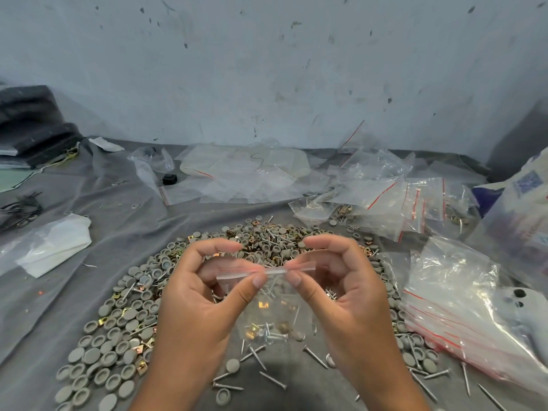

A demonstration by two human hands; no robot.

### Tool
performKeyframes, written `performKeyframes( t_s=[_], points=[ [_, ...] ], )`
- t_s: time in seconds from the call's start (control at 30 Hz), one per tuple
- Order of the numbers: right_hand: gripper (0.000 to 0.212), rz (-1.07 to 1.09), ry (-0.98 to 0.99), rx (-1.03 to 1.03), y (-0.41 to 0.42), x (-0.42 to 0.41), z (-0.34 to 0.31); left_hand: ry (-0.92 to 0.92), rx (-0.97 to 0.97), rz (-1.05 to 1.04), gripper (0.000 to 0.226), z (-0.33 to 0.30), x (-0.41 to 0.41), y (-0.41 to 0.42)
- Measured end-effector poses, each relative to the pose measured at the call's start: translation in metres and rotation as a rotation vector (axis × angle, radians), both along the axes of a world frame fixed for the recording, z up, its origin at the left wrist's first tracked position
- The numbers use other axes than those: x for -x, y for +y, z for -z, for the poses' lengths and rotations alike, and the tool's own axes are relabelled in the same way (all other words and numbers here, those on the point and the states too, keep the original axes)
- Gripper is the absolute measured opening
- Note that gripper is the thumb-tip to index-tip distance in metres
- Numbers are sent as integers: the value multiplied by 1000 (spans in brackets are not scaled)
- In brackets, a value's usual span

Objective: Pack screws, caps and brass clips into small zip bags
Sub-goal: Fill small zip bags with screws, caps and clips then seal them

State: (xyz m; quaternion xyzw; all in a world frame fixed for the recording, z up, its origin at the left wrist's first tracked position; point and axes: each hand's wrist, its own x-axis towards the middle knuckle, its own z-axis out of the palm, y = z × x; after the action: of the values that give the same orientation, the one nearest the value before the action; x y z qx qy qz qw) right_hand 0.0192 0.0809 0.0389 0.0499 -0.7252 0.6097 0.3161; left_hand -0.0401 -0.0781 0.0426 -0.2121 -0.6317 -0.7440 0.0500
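Note:
A small clear zip bag (274,315) hangs between my hands above the pile. Screws, brass clips and a cap show through its lower part. My left hand (198,295) pinches the bag's top strip with thumb and fingers. My right hand (341,289) pinches the same strip from the other side, the two thumbs nearly meeting. Under them spreads a heap of grey caps (109,351), brass clips (142,366) and loose screws (272,379) on a grey cloth (124,226).
A stack of empty red-striped zip bags (462,310) lies at the right, over a white object. Filled bags (385,209) sit behind the heap. More clear plastic (246,173) is at the back. White plastic (50,247) is at the left, dark items (32,123) far left.

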Motion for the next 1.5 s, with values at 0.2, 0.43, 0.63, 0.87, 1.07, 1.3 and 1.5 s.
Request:
performKeyframes(
  t_s=[0.2, 0.43, 0.63, 0.87, 1.07, 1.3, 1.5],
  points=[
    [29, 10, 5, -27, -3, 1, 2, 8, -23, 20, 33, 1, 0, -2],
    [25, 20, 2, -42, -7, 1, 2, 39, 7, 40, 29, 0, -1, -1],
    [33, 27, -25, -81, -8, 1, 4, 40, -2, 54, 37, -1, 1, -3],
    [33, 36, -8, -68, -9, 2, 6, 92, 56, 43, 38, 2, 1, -3],
    [39, 23, -29, -79, -9, 2, 6, 68, 70, 56, 43, 6, 3, -4],
    [39, 34, -49, -72, -8, 4, 7, 28, 115, 63, 46, 6, 4, -5],
    [41, 39, -69, -76, -6, 2, 5, 32, 125, 61, 48, 7, 5, -7]
  ],
)
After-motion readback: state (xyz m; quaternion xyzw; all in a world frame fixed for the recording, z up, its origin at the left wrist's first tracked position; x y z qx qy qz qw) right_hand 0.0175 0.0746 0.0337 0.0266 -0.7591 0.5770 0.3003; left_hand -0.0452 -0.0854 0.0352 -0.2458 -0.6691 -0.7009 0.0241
